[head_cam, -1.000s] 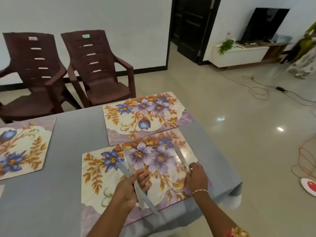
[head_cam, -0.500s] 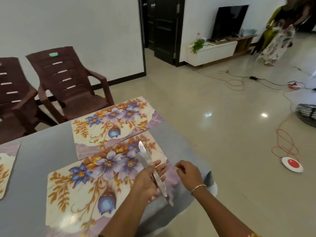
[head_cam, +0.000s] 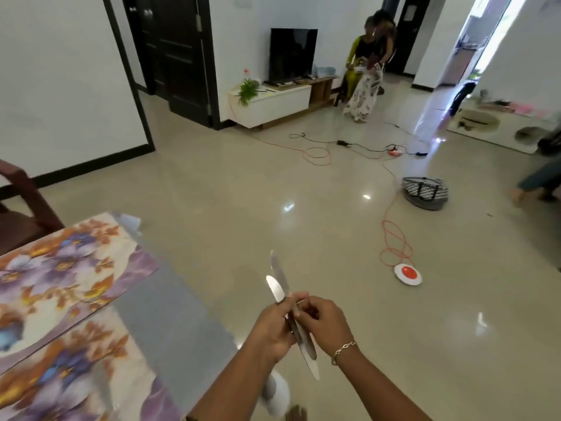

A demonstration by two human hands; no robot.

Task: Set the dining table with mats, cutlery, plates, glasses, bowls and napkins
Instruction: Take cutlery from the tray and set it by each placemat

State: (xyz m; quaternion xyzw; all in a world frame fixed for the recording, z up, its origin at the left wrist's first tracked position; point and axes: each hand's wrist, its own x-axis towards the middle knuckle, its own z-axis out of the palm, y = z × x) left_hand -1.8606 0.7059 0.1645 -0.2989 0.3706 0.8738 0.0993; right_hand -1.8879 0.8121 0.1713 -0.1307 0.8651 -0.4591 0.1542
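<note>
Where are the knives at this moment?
In the head view, lower centre: the two knives are gripped in the left hand, the right hand pinching them too, held over the floor just right of the table.

A glossy beige floor (head_cam: pixel 236 183) runs to the far wall, where a dark door (head_cam: pixel 179 56) stands left of a low white cabinet (head_cam: pixel 273 106) bearing a green plant (head_cam: pixel 247 90) and a black television (head_cam: pixel 293 53). A person in a floral skirt (head_cam: pixel 364 86) stands just right of it. An orange cable (head_cam: pixel 394 241) loops to a white-and-red disc (head_cam: pixel 408 273), near a patterned bag (head_cam: pixel 425 193). A brown chair (head_cam: pixel 22 205) shows at the left edge.
</note>
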